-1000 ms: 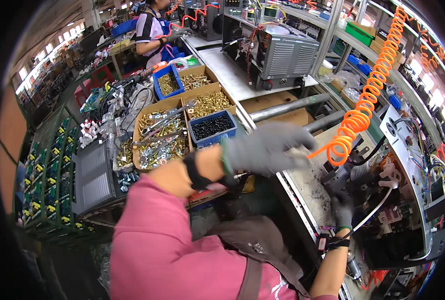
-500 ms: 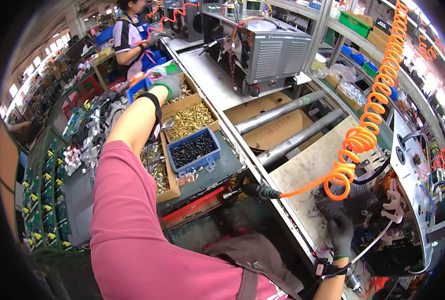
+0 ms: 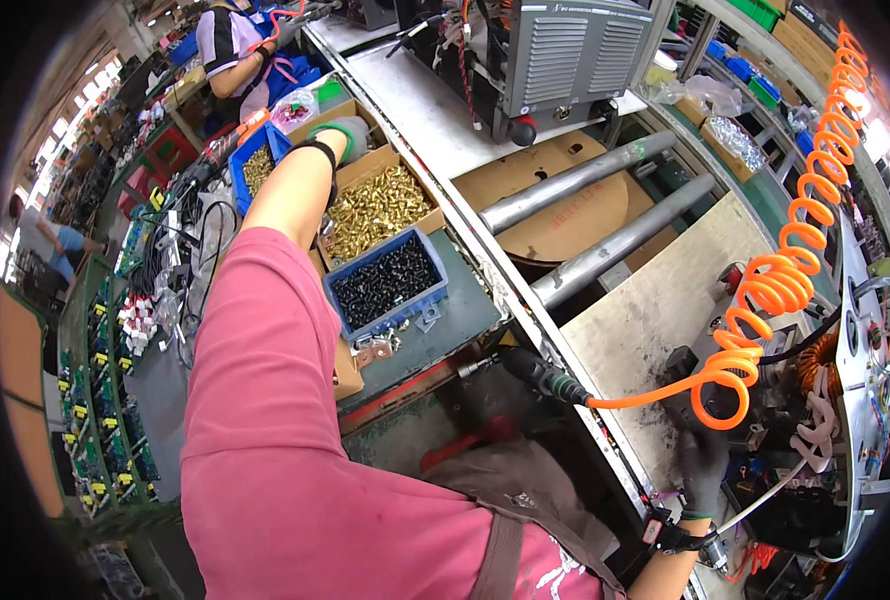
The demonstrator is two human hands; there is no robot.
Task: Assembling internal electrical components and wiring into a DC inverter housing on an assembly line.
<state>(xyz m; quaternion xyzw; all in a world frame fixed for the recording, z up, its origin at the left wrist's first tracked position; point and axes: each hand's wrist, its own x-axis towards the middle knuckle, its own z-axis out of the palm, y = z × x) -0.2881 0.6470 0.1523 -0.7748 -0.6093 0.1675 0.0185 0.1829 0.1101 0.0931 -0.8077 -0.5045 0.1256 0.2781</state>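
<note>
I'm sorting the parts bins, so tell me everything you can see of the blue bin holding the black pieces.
The blue bin is a small rectangular open tray that looks like plastic, filled nearly to its rim with small black screw-like parts. It sits tilted on the green bench top, beside a cardboard box of brass-coloured parts. The pink sleeve passes along its left side. Neither hand touches it.

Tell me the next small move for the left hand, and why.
Probably lower the fingers and pinch a few screws. The gloved left hand is stretched out over the far end of the cardboard box of brass screws, while the gloved right hand rests at the machine by the orange coiled hose.
</note>
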